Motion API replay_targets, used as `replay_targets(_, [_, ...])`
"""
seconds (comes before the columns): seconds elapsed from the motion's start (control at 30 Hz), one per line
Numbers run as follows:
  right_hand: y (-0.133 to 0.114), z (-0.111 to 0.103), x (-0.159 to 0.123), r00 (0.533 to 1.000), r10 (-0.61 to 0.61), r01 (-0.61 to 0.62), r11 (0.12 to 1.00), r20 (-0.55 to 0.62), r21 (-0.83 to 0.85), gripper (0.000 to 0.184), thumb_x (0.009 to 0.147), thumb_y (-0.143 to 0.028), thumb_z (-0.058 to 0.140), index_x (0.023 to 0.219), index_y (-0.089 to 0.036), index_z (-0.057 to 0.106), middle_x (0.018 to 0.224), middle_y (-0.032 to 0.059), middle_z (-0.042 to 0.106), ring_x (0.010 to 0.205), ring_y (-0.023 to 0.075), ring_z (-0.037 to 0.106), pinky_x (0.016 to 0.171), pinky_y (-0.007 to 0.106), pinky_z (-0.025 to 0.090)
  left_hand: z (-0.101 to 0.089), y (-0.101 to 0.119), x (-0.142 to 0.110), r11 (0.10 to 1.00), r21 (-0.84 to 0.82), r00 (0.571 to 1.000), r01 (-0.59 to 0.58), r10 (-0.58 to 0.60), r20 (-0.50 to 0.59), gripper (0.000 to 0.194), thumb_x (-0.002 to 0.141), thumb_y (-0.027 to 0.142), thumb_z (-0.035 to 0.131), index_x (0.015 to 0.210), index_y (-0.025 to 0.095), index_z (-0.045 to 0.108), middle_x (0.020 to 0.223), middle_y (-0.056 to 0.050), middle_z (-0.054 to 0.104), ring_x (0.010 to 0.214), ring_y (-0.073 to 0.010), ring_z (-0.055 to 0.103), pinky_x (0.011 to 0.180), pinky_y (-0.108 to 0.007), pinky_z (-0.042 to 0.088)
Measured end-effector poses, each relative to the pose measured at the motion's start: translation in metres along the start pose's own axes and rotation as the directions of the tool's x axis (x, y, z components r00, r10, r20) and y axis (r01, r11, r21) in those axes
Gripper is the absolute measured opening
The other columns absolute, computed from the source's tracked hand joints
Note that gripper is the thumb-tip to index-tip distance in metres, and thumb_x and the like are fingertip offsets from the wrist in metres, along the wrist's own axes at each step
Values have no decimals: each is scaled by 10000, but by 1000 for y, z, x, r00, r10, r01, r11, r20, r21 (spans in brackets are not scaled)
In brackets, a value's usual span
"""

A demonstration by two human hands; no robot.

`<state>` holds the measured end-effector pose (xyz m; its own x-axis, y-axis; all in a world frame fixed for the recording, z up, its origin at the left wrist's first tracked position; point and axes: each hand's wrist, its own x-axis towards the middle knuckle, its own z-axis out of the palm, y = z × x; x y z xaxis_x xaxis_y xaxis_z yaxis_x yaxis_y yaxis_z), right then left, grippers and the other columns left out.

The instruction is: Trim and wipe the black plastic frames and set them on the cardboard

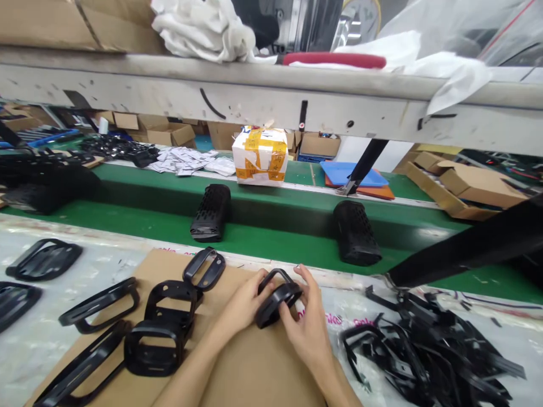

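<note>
Between both hands, above the cardboard sheet (263, 373), is a black plastic frame (278, 299) with a raised loop at its top. My left hand (252, 297) grips its left side, fingers closed at the edge. On the right, my right hand (303, 316) holds the other side, the thumb on the near face and the index finger raised behind. Left of my hands lie more black frames, among them an oval one (204, 268) and a squarish one (153, 347). A tangled pile of thin black plastic pieces (428, 350) sits to the right.
Beyond the bench runs a green conveyor belt (271, 246) carrying black perforated parts (212, 212). A taped white box (260, 155) stands behind it. Overhead crosses a pale shelf beam (254, 96). A slanting black post (466, 243) rises at the right.
</note>
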<state>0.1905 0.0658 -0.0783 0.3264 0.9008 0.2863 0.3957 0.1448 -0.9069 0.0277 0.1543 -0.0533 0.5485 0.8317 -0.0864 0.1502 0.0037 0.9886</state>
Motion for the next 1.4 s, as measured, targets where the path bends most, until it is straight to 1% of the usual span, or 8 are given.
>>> replay_targets(0.07, [3, -5, 3, 997, -70, 72, 996, 27, -49, 550, 1000, -268, 633, 1537, -279, 516, 1508, 133, 614, 1348, 303, 631, 1120, 476, 547, 0, 1, -6, 999, -54, 997, 3, 1, 71, 342, 1007, 525, 598, 1075, 193, 642, 975, -55, 709, 931, -238, 640, 869, -314, 495])
replay_targets(0.23, [6, -9, 10, 996, -67, 63, 995, 53, 72, 340, 1030, -238, 582, 1344, -301, 698, 1274, 68, 762, 1165, 263, 731, 1013, 403, 604, -5, 5, -16, 965, -235, 967, 118, -58, 247, 421, 975, 608, 635, 990, 191, 579, 713, 45, 515, 620, -126, 438, 601, -248, 358])
replay_targets(0.43, [-1, -2, 6, 999, -27, 28, 998, -19, 62, 205, 1013, -289, 673, 1191, -272, 773, 1064, 56, 813, 973, 251, 783, 861, 356, 651, 8, -9, -12, 887, -430, 960, 166, -47, 275, 561, 997, 694, 477, 748, 195, 535, 588, 6, 547, 545, -140, 462, 575, -279, 363])
replay_targets(0.73, [-2, -6, 8, 995, -100, 98, 992, 15, 85, 209, 1015, -223, 676, 1180, -277, 792, 992, 38, 806, 823, 216, 760, 792, 348, 620, 29, -11, -11, 896, -408, 981, 176, -125, 149, 550, 989, 646, 512, 652, 212, 512, 440, 43, 448, 421, -123, 379, 520, -286, 319])
replay_targets(0.9, [1, -6, 5, 1000, -3, 4, 997, -11, 75, 171, 1019, -307, 688, 1137, -254, 800, 1004, 48, 812, 814, 224, 767, 797, 359, 629, 34, -10, -16, 954, -262, 989, 144, -133, 61, 575, 1016, 673, 450, 684, 212, 543, 548, 32, 494, 565, -160, 486, 637, -301, 404])
replay_targets(1.13, [-3, -10, 5, 999, -27, 28, 999, -28, 17, 156, 1018, -328, 691, 1091, -252, 806, 1009, 50, 820, 892, 235, 781, 835, 351, 627, 37, -15, -26, 982, 11, 980, 187, -185, -75, 585, 1025, 681, 394, 749, 214, 612, 757, -28, 647, 831, -240, 608, 826, -347, 441])
replay_targets(1.23, [-5, -9, 6, 1000, -15, 15, 1000, -23, 16, 160, 1010, -345, 696, 1076, -250, 806, 992, 51, 818, 865, 238, 778, 808, 353, 630, 37, -11, -23, 984, -55, 983, 168, -171, -60, 567, 1023, 662, 429, 712, 218, 598, 679, -11, 623, 756, -223, 594, 778, -335, 442])
replay_targets(1.4, [-6, -6, 6, 998, 45, -42, 997, -38, 63, 162, 1001, -347, 704, 1082, -246, 800, 937, 39, 809, 727, 208, 741, 733, 335, 619, 38, -3, -14, 892, -402, 978, 208, -177, 113, 602, 976, 704, 468, 624, 220, 533, 455, 36, 448, 480, -145, 416, 580, -302, 364])
